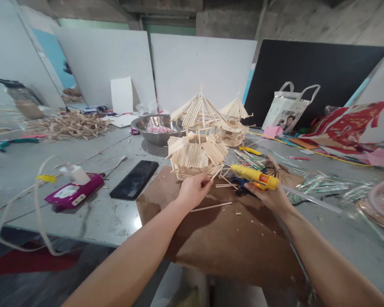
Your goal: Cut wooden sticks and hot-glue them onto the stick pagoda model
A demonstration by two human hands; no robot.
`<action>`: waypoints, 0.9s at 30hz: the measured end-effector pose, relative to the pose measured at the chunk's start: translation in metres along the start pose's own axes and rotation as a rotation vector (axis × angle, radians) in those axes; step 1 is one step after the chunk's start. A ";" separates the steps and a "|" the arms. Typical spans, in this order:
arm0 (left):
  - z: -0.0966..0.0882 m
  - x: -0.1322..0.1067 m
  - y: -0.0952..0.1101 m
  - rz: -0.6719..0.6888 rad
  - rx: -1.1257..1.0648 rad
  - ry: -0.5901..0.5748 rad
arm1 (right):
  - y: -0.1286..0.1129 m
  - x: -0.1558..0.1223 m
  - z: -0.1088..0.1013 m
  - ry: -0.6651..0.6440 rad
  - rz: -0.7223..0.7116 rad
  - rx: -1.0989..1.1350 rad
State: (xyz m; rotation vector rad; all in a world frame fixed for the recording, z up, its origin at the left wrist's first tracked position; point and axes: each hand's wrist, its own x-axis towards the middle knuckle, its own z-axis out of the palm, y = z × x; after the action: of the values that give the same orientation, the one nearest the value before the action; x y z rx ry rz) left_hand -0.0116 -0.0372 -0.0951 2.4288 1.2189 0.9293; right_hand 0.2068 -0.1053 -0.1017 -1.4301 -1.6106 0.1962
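My left hand [195, 191] is closed, its fingertips pinching a thin wooden stick [216, 172] by the front right of a pavilion model [192, 157] built from such sticks. The model has a flared lower roof and a pointed upper roof. My right hand [272, 199] wraps around a yellow hot glue gun [251, 174], whose nozzle points left toward the model. A translucent glue stick [313, 200] protrudes from the gun's rear. Beneath both hands lies a brown board [217, 247] with loose stick pieces on it. Another stick pavilion [233, 123] stands behind.
To the left are a black phone [134, 180], a purple power strip [75, 192] with a white cable, and a stick pile [73, 124]. A metal bowl [160, 135] stands behind. Glue sticks [326, 184], a tote bag [286, 110] and a red bag [345, 123] are at right.
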 end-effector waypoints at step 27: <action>-0.009 -0.002 0.006 -0.107 -0.343 0.279 | -0.030 0.024 -0.018 0.068 0.131 0.221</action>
State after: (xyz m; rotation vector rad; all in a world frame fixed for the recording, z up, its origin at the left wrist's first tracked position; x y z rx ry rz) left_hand -0.0150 -0.0428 -0.0860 1.9978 1.1485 1.3536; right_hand 0.2019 -0.1021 -0.0599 -1.3568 -1.3950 0.3859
